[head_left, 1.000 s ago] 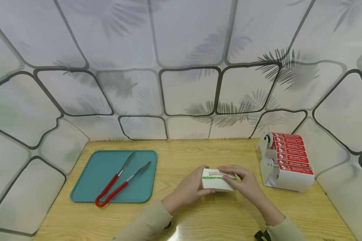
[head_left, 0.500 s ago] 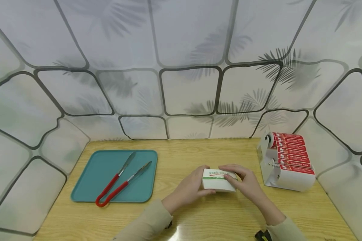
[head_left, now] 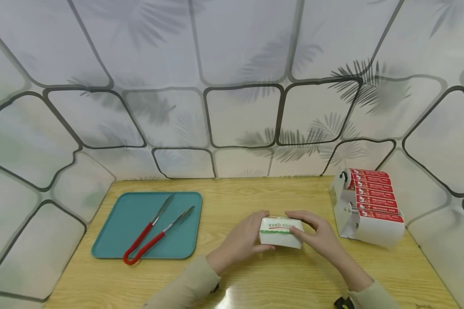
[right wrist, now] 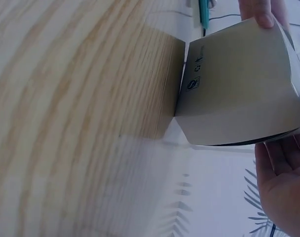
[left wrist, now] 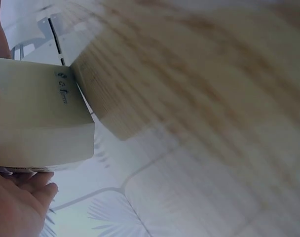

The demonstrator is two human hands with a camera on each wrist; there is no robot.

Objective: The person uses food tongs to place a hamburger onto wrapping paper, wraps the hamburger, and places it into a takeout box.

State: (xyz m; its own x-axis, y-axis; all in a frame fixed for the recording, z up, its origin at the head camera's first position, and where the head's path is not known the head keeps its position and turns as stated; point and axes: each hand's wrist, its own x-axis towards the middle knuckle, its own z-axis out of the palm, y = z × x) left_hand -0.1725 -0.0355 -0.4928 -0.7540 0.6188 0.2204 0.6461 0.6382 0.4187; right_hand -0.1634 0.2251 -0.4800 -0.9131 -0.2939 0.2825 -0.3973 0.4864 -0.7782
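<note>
A small white paper carton point(head_left: 279, 239) with a green band and printed lettering is held low over the wooden table, its printed face tilted toward the head camera. My left hand point(head_left: 240, 239) grips its left end, thumb along the near lower edge and fingers on the far side. From the right, my right hand point(head_left: 323, 240) holds it too, with the thumb on the printed face and the fingers reaching behind. Both wrist views show a plain side of the carton point(left wrist: 39, 106) with small printed marks; a dark slit runs along one edge in the right wrist view.
On the left lies a teal tray point(head_left: 116, 223) with red-handled metal tongs point(head_left: 147, 242) across it, the handle bend past its front edge. A white label dispenser point(head_left: 371, 229) with red labels stands at the right. A patterned wall backs the wooden table point(head_left: 232, 193).
The carton has tipped slightly so its printed face shows more fully and its far top edge is visible. My right hand has shifted a little to the right; the left hand has hardly moved.
</note>
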